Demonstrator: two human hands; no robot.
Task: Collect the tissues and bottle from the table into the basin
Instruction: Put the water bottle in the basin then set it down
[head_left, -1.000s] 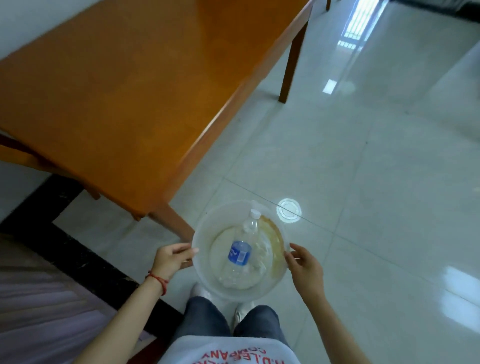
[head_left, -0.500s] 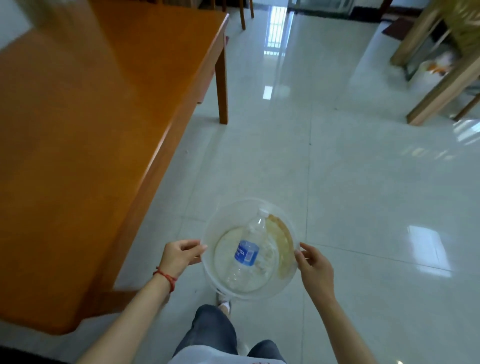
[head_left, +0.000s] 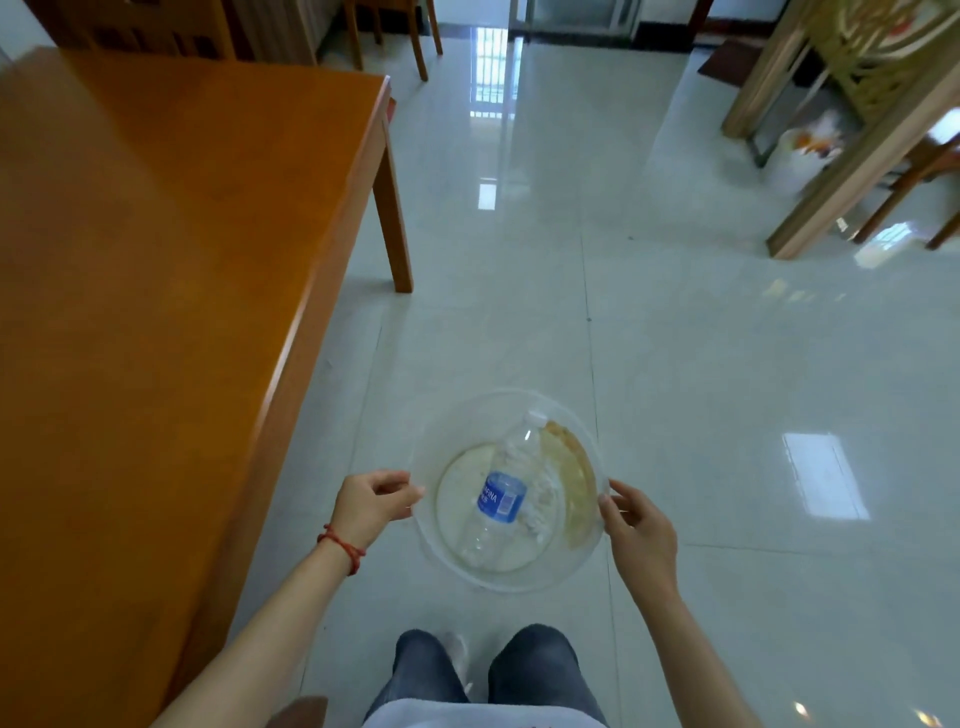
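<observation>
I hold a clear plastic basin (head_left: 467, 410) in front of me above the tiled floor. My left hand (head_left: 371, 501) grips its left rim and my right hand (head_left: 639, 530) grips its right rim. Inside lies a clear water bottle (head_left: 501, 491) with a blue label and white cap, cap pointing away from me. White crumpled tissues (head_left: 540, 506) lie under and beside the bottle. A brownish patch shows on the basin's right inner wall.
An orange wooden table (head_left: 156, 260) fills the left side, its near leg (head_left: 395, 223) close to my path. Wooden chairs stand at the far end. A wooden frame (head_left: 852, 156) and a white bag (head_left: 802, 150) are at the upper right. Glossy floor tiles stretch ahead.
My view has turned away from the table toward the open floor. The table has slid to the left of the picture. Both hands keep hold of the basin.
</observation>
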